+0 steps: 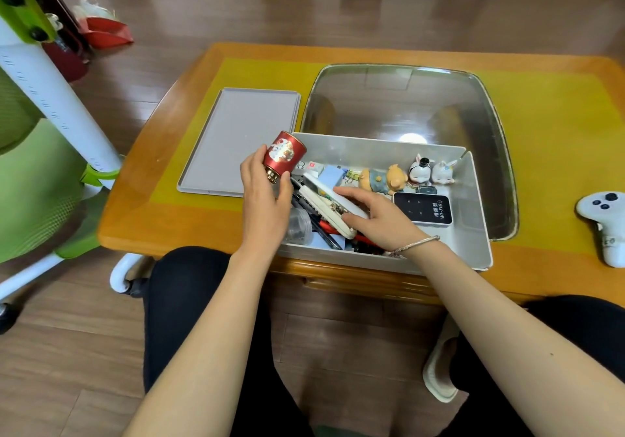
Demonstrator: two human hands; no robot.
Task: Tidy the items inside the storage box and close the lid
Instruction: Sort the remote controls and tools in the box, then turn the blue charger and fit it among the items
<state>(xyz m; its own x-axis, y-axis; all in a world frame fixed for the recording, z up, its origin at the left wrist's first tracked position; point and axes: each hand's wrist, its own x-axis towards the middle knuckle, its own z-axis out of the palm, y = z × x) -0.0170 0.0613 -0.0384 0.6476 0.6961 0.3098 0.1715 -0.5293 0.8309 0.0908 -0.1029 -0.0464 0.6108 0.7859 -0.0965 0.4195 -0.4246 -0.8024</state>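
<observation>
Wooden flooring is stretching out behind a low orange-brown table (159,179), whose top is carrying a yellow panel and an inset glass pane (406,105).

At the near edge of that table, the left hand (267,199) is gripping a red tin (284,155), its fingers and thumb curling round the tin's lower end. The tin is tilting, its base pointing away over the left rim of the storage box (470,233). The right hand (378,216) is reaching into the box with its fingers stretched out and loosely bent, resting on a white remote control (324,206) that is lying diagonally; I cannot tell whether the thumb is closing under it. A thin bracelet (416,244) is sitting on that wrist.

Inside the grey box, a clear plastic cup (299,227) is lying by the left hand, with dark tools and something red underneath the remote. Along the far wall a bear figurine (385,177) is lying on its side, and two small rabbit figurines (431,169) are standing beside it. A black Wi-Fi device (424,208) is lying flat just right of the right hand.

Left of the box, the grey lid (236,139) is lying flat on the table, off the box. Well to the right, a white game controller (605,223) is resting on the tabletop. A green and white chair (44,132) is standing at the far left.
</observation>
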